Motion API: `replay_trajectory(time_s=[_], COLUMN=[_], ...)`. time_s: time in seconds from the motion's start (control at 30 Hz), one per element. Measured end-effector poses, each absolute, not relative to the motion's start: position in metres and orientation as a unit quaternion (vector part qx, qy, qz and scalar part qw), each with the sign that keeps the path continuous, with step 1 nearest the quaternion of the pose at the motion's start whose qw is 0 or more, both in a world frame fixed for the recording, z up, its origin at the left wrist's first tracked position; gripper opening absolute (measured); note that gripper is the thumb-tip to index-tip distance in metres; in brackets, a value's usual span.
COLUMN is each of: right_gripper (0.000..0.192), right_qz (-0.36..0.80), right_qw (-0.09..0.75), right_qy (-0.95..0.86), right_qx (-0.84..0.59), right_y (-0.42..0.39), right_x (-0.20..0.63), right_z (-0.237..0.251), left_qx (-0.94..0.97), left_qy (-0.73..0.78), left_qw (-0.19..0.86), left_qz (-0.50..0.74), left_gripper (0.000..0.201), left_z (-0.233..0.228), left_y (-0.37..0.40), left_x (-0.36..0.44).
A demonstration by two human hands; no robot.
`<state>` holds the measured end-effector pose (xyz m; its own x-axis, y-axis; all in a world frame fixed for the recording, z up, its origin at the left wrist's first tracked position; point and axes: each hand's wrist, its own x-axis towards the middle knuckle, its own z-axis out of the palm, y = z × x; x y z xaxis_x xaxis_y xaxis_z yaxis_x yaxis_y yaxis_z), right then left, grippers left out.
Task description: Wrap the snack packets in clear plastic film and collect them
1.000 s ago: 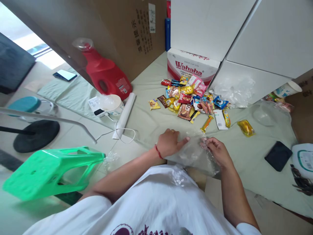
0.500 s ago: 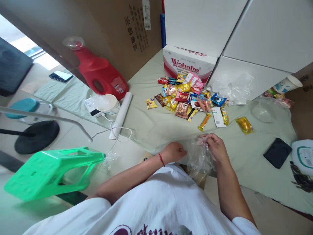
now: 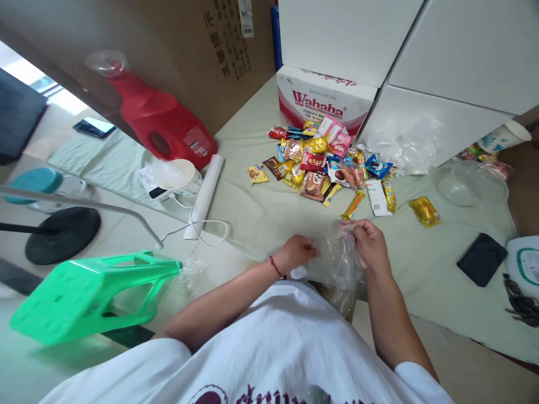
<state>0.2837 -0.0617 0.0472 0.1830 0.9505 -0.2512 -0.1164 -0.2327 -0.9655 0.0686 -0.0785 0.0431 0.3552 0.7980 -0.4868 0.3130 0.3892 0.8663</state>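
Pinching the clear plastic bag (image 3: 347, 259) by its bunched top, R hand (image 3: 372, 247) held it nr the edge of the cloth (image 3: 252, 216), w/ L hand (image 3: 295, 254) curled beside (grip unclear), so thin plastic prob. risked tearing if tugged hard.

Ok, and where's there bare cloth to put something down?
Bare green cloth lies between the white roll and the snack pile, and between the right hand and the flat black item. It's crowded at that pile, by the Wahaha carton, and at the clear plastic bag beside the left hand.
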Motion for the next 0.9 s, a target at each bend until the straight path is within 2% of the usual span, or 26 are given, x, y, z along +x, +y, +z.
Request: replay_trajectory(time_s=[0.13, 0.23, 0.33, 0.4, 0.47, 0.53, 0.57, 0.63, 0.7, 0.73, 0.83, 0.9], right_gripper=[0.033, 0.033, 0.024, 0.02, 0.023, 0.031, 0.036, 0.037, 0.044, 0.044, 0.02, 0.026], right_qz=[0.54, 0.527, 0.425, 0.303, 0.143, 0.034, 0.028, 0.118, 0.13, 0.114, 0.091, 0.093], right_qw=[0.412, 0.326, 0.205, 0.167, 0.204, 0.255, 0.268, 0.236, 0.199, 0.194, 0.218, 0.244], right_qy=[-0.394, -0.452, -0.571, -0.617, -0.627, -0.643, -0.665, -0.735, -0.776, -0.781, -0.806, -0.828], right_qx=[-0.619, -0.642, -0.672, -0.707, -0.738, -0.722, -0.697, -0.624, -0.584, -0.582, -0.543, -0.496], right_y=[-0.036, -0.01, 0.015, 0.019, 0.008, -0.02, -0.038, -0.078, -0.112, -0.126, -0.156, -0.17], right_x=[0.326, 0.35, 0.36, 0.359, 0.35, 0.332, 0.319, 0.288, 0.258, 0.247, 0.232, 0.237], right_z=[0.045, 0.041, 0.046, 0.061, 0.083, 0.103, 0.108, 0.106, 0.088, 0.075, 0.038, 0.024], left_qx=[0.433, 0.406, 0.409, 0.421, 0.433, 0.437, 0.436, 0.432, 0.429, 0.428, 0.423, 0.421], left_qy=[0.507, 0.525, 0.576, 0.604, 0.617, 0.623, 0.625, 0.628, 0.632, 0.634, 0.642, 0.647], left_qw=[0.72, 0.724, 0.68, 0.645, 0.623, 0.612, 0.609, 0.609, 0.608, 0.607, 0.604, 0.602], left_qz=[0.191, 0.188, 0.196, 0.204, 0.21, 0.215, 0.217, 0.219, 0.217, 0.216, 0.21, 0.206], left_gripper=[0.03, 0.034, 0.027, 0.027, 0.033, 0.038, 0.04, 0.042, 0.045, 0.046, 0.048, 0.048], left_z=[0.045, 0.045, 0.04, 0.036, 0.032, 0.029, 0.028, 0.028, 0.028, 0.029, 0.031, 0.033], left_y=[-0.057, -0.04, -0.029, -0.026, -0.026, -0.028, -0.03, -0.031, -0.031, -0.03, -0.026, -0.022], left_x=[0.025, 0.005, -0.001, 0.0, 0.003, 0.006, 0.007, 0.01, 0.011, 0.01, 0.004, -0.003])
